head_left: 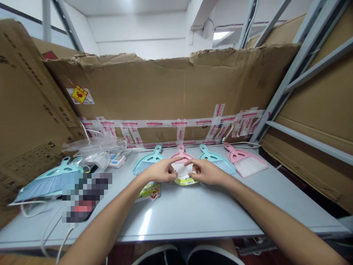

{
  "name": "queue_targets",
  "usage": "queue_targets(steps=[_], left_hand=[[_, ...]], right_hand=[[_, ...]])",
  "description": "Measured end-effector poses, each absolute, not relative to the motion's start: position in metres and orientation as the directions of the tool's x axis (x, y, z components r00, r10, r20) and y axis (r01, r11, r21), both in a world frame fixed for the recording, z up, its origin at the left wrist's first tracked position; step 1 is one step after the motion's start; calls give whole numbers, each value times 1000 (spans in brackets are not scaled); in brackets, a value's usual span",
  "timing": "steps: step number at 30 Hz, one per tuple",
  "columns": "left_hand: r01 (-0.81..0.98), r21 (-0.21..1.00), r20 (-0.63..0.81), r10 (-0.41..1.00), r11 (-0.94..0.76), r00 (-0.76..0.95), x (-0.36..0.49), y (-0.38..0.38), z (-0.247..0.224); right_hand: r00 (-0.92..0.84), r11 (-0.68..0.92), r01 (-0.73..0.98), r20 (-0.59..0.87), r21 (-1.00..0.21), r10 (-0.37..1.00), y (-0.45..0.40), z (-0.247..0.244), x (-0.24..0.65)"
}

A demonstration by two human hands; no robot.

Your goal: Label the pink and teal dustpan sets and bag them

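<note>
Left hand point(161, 171) and right hand point(206, 172) are closing in narrowly over a pink brush point(180, 154), fingertips nearly meeting at its white bristles; whether they are gripping cannot be told. The brush is lying mid-table point(176, 224), with a yellow-green label point(184, 181) under its bristles. A second label point(149, 192) is lying just below the left hand.

Status: two teal brushes point(149, 160) point(216, 160) and a second pink brush point(245, 160) are lying in a row, showing no labels. The centre brush is still sitting on its label. A third teal brush point(48, 182) is lying further left, partly blurred out.
</note>
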State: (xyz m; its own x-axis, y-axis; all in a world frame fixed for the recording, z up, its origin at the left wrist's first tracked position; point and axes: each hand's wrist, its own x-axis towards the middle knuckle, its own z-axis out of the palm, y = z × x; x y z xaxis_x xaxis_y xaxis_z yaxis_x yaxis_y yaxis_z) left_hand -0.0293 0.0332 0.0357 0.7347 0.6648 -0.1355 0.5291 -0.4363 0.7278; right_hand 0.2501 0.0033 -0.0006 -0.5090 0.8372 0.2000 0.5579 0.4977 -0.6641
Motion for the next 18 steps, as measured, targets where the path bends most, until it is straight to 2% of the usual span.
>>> queue_targets(steps=[9,18], left_hand=[[530,741,-149,668,-412,729,-30,33,42],[558,658,-61,703,-505,708,-29,35,37]], right_hand=[[-521,456,517,157,-724,839,0,7,252],[-490,466,573,174,-674,854,1,8,252]])
